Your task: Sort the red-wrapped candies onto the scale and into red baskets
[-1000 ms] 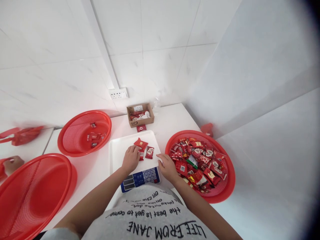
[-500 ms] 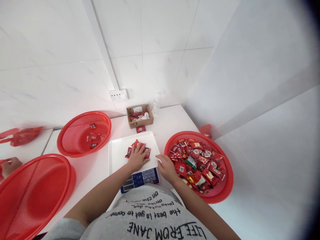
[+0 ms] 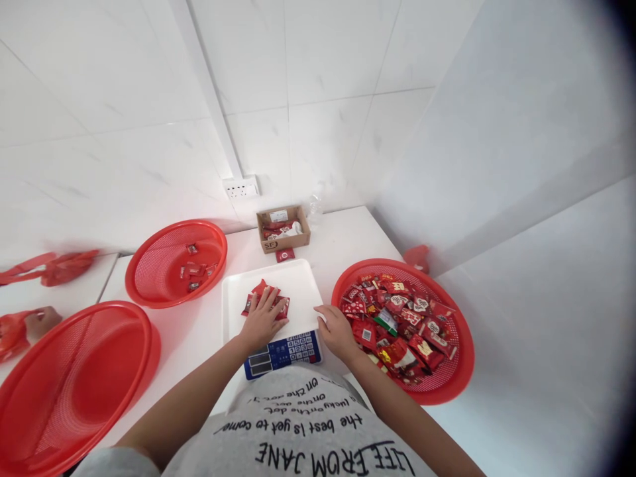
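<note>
My left hand (image 3: pixel 262 320) lies spread over a few red packets (image 3: pixel 261 289) on the white scale tray (image 3: pixel 298 281). Its fingers are apart and rest on top of the packets. At the tray's right edge is my right hand (image 3: pixel 335 329), fingers loosely bent and apart, with nothing visible in it. Just below the tray shows the scale's blue keypad panel (image 3: pixel 283 352). To the right of my right hand, a red basket (image 3: pixel 466 344) holds many red packets and a green one (image 3: pixel 386 321).
A small cardboard box (image 3: pixel 271 246) with packets stands behind the tray, one packet (image 3: pixel 285 255) before it. Left are a red basket (image 3: pixel 149 265) with several packets and a large red basket (image 3: pixel 119 351). Another person's hand (image 3: pixel 44 323) holds a red bag (image 3: pixel 14 336) at far left.
My left hand and the packets have slid a little left on the tray. The other person's hand has moved right, showing more of the red bag. The whole view has shifted slightly.
</note>
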`<state>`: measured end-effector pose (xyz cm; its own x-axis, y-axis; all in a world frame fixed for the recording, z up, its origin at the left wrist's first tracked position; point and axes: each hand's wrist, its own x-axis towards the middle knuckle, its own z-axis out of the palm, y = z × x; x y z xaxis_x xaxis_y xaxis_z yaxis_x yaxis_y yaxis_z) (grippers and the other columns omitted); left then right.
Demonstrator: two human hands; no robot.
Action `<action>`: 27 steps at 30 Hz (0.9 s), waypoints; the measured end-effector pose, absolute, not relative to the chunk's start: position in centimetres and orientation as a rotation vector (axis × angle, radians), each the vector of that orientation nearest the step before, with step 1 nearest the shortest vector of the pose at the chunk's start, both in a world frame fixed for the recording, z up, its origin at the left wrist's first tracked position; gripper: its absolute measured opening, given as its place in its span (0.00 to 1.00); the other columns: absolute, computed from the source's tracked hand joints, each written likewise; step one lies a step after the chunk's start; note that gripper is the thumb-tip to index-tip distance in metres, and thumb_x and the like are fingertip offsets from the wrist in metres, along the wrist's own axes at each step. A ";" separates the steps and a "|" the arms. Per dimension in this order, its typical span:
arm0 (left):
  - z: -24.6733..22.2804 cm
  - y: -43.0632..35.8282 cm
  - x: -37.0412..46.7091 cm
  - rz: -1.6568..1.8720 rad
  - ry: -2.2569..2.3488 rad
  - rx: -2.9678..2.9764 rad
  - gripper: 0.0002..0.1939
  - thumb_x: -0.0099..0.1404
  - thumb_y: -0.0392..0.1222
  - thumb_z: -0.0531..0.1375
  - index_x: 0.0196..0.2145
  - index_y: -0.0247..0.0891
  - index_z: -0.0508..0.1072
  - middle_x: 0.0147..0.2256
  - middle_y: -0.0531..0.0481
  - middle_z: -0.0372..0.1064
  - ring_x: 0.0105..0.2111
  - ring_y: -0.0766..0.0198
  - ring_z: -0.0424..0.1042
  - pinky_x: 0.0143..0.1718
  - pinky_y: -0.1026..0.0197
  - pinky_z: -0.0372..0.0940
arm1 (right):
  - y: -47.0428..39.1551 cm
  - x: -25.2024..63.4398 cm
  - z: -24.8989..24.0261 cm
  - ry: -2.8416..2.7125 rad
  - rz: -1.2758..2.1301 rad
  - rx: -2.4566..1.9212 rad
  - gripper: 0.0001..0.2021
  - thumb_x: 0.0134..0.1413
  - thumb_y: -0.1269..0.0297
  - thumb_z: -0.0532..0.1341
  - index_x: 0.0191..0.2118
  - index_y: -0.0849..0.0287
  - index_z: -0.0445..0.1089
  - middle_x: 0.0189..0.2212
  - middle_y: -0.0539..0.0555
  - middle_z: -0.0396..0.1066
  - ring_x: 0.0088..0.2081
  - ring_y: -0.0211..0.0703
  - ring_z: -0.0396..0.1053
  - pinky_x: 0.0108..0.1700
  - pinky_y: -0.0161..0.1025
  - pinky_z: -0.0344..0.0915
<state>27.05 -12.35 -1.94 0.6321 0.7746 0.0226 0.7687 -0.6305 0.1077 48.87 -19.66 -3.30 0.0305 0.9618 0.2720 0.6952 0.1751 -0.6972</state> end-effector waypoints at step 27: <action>-1.8 -11.8 27.1 0.177 1.644 2.501 0.29 0.66 0.52 0.45 0.61 0.37 0.52 0.63 0.38 0.43 0.62 0.50 0.42 0.58 0.41 0.45 | -19.7 48.8 -3.5 -1.720 0.477 -1.592 0.14 0.54 0.71 0.50 0.43 0.59 0.69 0.40 0.57 0.71 0.44 0.45 0.66 0.48 0.46 0.64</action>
